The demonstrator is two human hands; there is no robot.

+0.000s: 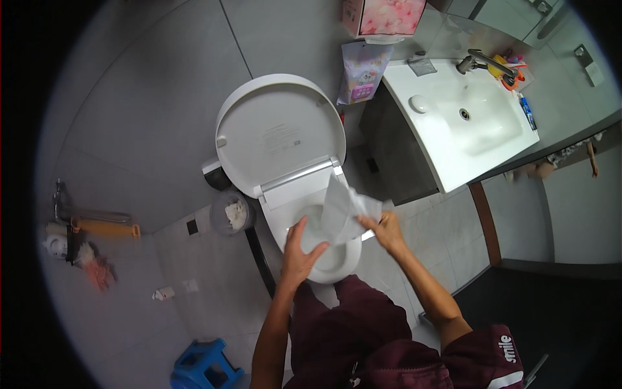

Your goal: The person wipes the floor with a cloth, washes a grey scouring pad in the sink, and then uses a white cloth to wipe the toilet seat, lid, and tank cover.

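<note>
My right hand (387, 232) grips a white tissue (341, 211) by its right edge. The sheet hangs loosely over the toilet, slightly blurred by motion. My left hand (299, 256) is just left of it, thumb and fingers apart and nothing held. Both hands are above the white toilet bowl (342, 262). The raised toilet lid (282, 133) leans back toward the wall. Part of the seat is hidden behind the tissue and my hands.
A waste bin (228, 212) with crumpled tissue stands left of the toilet. At right is a white washbasin (447, 91) with a tap (470, 63). A tissue box (389, 16) and wipes pack (363, 71) hang above. A blue stool (206, 363) sits lower left.
</note>
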